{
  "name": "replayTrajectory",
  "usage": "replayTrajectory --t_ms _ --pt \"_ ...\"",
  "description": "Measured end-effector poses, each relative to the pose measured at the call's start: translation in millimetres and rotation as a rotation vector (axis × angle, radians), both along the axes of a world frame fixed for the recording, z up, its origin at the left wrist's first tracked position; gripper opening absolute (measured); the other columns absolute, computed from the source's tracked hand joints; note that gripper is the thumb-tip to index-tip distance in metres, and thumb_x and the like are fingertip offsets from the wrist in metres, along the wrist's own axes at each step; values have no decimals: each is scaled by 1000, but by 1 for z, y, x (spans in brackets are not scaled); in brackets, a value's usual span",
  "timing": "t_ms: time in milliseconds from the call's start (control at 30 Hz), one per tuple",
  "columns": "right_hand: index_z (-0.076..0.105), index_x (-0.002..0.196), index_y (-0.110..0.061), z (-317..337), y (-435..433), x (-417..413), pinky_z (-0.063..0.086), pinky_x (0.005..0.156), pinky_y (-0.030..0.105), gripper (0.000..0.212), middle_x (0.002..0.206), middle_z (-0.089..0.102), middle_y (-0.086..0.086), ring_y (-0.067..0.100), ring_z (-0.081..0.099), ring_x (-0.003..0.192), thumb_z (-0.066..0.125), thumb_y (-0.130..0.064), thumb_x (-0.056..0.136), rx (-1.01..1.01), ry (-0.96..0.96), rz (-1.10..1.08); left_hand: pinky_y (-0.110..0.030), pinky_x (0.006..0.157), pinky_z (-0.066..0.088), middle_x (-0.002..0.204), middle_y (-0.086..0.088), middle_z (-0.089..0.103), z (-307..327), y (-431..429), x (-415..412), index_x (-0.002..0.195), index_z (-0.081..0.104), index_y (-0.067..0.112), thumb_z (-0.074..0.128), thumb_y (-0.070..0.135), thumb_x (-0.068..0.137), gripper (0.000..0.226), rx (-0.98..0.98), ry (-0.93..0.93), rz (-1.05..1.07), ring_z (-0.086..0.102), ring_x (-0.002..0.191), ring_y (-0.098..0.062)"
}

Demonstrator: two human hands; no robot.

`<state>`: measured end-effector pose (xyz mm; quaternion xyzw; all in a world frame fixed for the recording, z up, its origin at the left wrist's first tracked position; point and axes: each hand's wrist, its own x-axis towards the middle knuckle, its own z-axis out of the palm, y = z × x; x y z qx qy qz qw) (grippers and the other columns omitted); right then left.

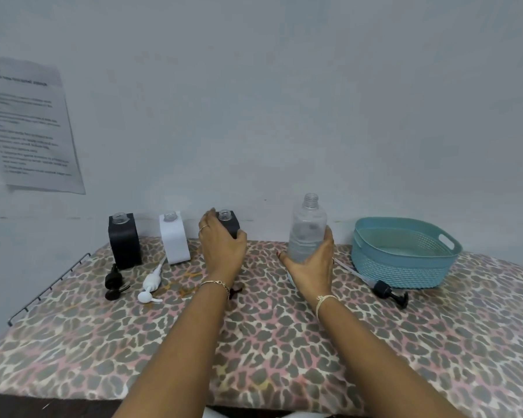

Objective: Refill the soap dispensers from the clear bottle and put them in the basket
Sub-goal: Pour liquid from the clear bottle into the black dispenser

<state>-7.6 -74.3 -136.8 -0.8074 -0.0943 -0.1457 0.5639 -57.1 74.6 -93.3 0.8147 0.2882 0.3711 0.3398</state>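
1. Leopard-print cloth (284,342) covers the work table, which stands against a pale wall with a printed sheet (27,122) at far left; its text is too blurred for me to read
2. Three soap dispensers stand along the far edge, all with their necks open: a black dispenser (125,241) at left, a white dispenser (175,239) beside it, and a second black dispenser (231,220) towards the centre
3. My left hand (221,245) has its fingers wrapped round the second black dispenser. My right hand (313,260) grasps the lower body of the clear bottle (307,230), which is upright and uncapped
4. Pumps lie loose on the cloth: a black pump (114,282) and a white pump (151,282) near the left pair, and another black pump (387,289) just in front of the basket (405,257) at right
5. Judgement on progress: the opening stage looks complete and pouring is about to start. No dispenser is in the basket, so the filling, the refitting of pumps and all three placements appear outstanding
6. Not verifiable: the dispenser walls are opaque, so I cannot tell any fill level. Liquid in the clear bottle is hard to gauge. My right hand hides the bottle's base, so I cannot say whether it rests on the cloth. A small dark item behind my left wrist is unidentifiable
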Motion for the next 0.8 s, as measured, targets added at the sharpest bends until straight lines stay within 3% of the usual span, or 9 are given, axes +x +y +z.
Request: replayTrajectory --t_ms 167,300,433,533,800 --pt "25 143 -24 -4 13 13 47 93 34 103 133 49 4 22 53 113 88 -29 61 169 18 -99 -36 113 27 149 -16 31 -10 24 24 147 21 1 79 35 75 99 -69 109 -45 29 139 -29" --pt "38 133 -26 -9 19 17 43 81 25 90 116 57 -1 17 54 97 89 -31 59 206 45 -183 -39 101 42 141 -13 45 -20 33 37 146 21 5 83 44 67 108 -168 178 -39 44 130 -30" --pt "44 129 -24 -11 22 20 42 77 23 83 105 54 -7 13 52 90 89 -27 59 239 26 -211 -37 81 50 122 -9 59 -24 35 39 135 34 10 78 37 71 82 -171 185 5 58 109 -30" --pt "48 127 -23 -10 22 21 44 77 24 78 103 54 -7 14 54 90 87 -26 60 252 21 -222 -30 72 46 110 -6 63 -26 32 37 122 49 11 74 27 73 58 -200 106 -13 59 95 -24" --pt "55 121 -14 -2 4 11 38 65 12 60 95 55 -6 10 51 78 84 -16 68 252 12 -177 -16 64 41 97 7 58 -15 5 20 116 56 17 74 20 75 45 -358 -52 -131 54 84 -10"
